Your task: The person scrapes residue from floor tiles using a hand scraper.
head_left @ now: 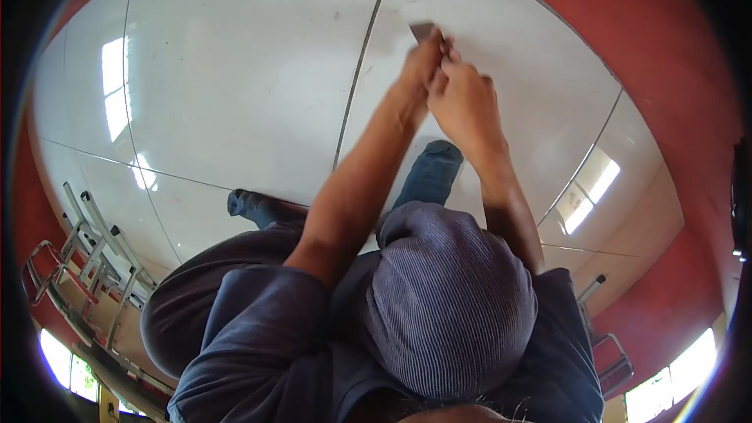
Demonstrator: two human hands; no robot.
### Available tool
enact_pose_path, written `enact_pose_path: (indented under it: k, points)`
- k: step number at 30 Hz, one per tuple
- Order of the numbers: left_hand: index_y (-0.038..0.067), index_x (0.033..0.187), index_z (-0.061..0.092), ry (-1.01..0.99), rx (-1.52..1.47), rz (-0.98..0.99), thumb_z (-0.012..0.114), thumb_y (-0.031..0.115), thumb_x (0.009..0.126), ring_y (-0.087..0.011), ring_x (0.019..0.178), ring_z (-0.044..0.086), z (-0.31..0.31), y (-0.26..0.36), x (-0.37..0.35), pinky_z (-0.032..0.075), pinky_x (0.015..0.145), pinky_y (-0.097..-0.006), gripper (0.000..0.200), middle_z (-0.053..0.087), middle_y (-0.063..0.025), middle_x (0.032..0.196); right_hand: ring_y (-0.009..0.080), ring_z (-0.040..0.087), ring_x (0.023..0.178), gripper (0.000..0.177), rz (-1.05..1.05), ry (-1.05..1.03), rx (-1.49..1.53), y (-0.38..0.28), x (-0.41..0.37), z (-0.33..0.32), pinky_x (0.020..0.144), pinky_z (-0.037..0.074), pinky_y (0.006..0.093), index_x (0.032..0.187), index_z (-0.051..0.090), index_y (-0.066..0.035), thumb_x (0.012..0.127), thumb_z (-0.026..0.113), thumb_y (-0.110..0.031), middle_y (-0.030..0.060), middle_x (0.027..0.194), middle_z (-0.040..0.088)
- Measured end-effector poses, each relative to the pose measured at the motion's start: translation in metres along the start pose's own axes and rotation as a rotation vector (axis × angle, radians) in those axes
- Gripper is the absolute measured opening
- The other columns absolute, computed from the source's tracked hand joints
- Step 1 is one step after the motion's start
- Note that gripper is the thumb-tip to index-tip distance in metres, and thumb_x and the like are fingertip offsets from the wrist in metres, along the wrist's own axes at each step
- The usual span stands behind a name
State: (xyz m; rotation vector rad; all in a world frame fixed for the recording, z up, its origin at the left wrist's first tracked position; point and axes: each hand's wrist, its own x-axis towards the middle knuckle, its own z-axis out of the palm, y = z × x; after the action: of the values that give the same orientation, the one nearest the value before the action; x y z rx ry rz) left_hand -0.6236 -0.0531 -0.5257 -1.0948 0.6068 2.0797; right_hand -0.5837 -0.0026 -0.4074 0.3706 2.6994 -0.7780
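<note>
A scraper with a flat grey blade (421,31) shows just past my fingers, over the white tiled floor (258,47). My left hand (424,63) is closed close behind the blade, its fingers wrapped round the tool. Just to the right and nearer my body, my right hand (467,102) is also closed, fingers curled at the dark handle end. Both hands are together, and they hide most of the handle. Faint smudges mark the tile around the blade.
Dark grout lines divide the floor. A red wall (666,70) curves along the far right. My feet in blue footwear (433,168) are close below my hands. Metal-framed chairs (98,243) stand at the left, and another metal frame (615,360) is at the lower right.
</note>
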Motion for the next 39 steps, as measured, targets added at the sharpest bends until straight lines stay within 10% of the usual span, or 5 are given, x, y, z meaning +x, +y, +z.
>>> enact_pose_path:
  k: [39]
  points:
    - [0.006, 0.086, 0.055, -0.121, 0.313, -0.015, 0.046, 0.036, 0.099, -0.0141, 0.054, 0.052, 0.019, -0.054, 0.009, 0.045, 0.049, -0.0277, 0.034, 0.048, -0.0006, 0.063, 0.0442, 0.061, 0.081, 0.021, 0.184, 0.055, 0.053, 0.054, -0.026, -0.006, 0.069, 0.051, 0.0479, 0.085, 0.062, 0.0, 0.089, 0.052, -0.017, 0.0268, 0.083, 0.062]
